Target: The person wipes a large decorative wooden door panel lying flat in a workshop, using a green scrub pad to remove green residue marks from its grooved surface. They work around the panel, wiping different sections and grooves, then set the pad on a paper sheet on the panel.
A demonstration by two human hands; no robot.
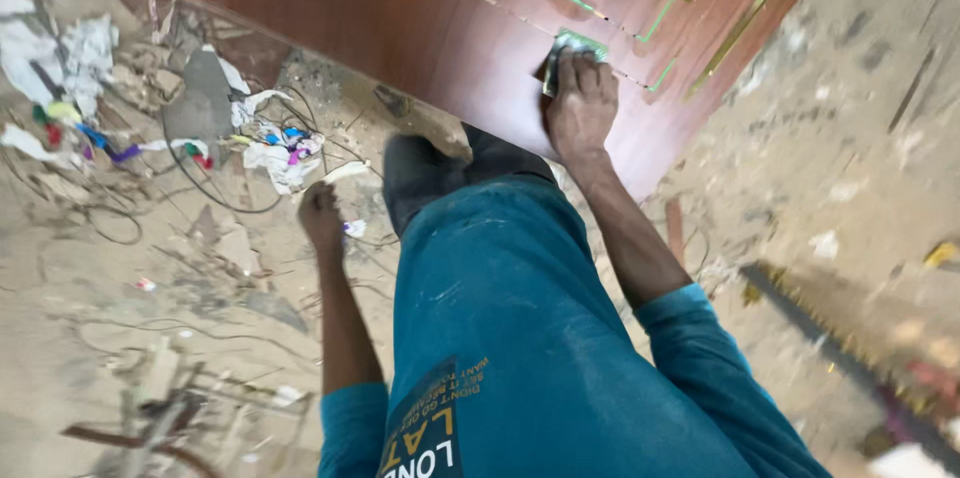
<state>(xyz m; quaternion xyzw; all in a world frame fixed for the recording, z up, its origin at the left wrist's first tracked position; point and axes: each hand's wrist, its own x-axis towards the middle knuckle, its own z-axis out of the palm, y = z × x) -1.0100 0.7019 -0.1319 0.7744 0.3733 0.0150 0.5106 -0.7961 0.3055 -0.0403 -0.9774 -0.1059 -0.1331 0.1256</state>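
Right hand (582, 103) on crumpled green pad (568, 50)

Crumpled green sheet (568, 50) pressed flat against the reddish-brown wooden door panel (400, 8); panel lies tilted.

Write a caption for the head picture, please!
Right hand presses a green pad on a brown panel; left hand hangs free.

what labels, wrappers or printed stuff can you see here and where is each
Printed patch: on the teal shirt, bottom centre; dark rectangle, white and yellow lettering.
Crumpled wrappers and paper scraps: on the dusty floor, left of the wood panel; white with pink and blue bits.
Green-white pad: under the right hand on the panel.
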